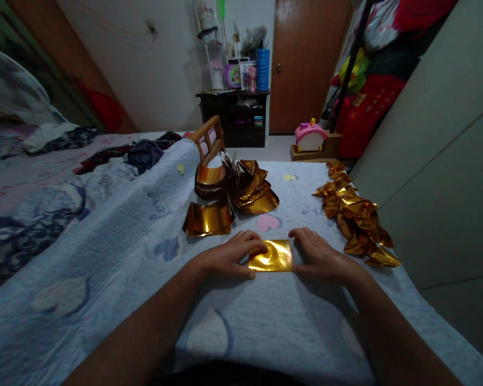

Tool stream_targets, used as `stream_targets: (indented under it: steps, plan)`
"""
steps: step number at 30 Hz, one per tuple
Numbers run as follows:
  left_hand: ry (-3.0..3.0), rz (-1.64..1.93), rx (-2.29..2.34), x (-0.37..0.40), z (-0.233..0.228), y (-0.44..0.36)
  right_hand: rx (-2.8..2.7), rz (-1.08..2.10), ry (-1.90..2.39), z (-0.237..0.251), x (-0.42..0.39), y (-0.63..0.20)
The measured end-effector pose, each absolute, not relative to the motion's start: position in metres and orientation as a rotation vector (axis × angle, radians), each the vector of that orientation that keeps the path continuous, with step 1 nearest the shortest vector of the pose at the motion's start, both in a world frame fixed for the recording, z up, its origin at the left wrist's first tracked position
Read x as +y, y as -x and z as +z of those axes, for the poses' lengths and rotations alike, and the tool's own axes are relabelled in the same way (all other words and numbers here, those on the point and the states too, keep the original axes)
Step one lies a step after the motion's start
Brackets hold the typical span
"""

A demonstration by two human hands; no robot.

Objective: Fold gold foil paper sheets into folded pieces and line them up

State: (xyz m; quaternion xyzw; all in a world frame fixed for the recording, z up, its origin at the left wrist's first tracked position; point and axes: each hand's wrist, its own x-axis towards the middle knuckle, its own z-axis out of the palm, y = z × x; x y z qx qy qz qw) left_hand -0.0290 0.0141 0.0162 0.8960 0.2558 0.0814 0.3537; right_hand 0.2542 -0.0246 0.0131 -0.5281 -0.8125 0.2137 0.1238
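A small rectangle of shiny gold foil paper lies flat on the patterned cloth in front of me. My left hand rests at its left end, with a fingertip on the sheet and the thumb by the lower left corner. At the right end is my right hand, fingers apart and curved, its thumb touching or nearly touching the lower right corner. Beyond my left hand stands a curved stack of gold sheets. Folded gold foil pieces are heaped in a row along the right side.
More fanned gold sheets lie behind the stack, by a small wooden frame. The pale blue quilted cloth rises on the left toward bedding and clothes. A pale panel borders the right side. A pink toy sits beyond.
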Motion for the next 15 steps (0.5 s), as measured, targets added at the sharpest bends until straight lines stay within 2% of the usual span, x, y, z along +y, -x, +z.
stream_targets:
  steps: [5, 15]
  plan:
    - [-2.331, 0.261, 0.746, 0.008, 0.012, 0.024, -2.345, 0.541, 1.425, 0.025, -0.029, -0.239]
    - [-2.401, 0.313, 0.834, 0.000, 0.016, 0.016, -2.485, 0.636, 1.212, 0.019, -0.032, -0.217]
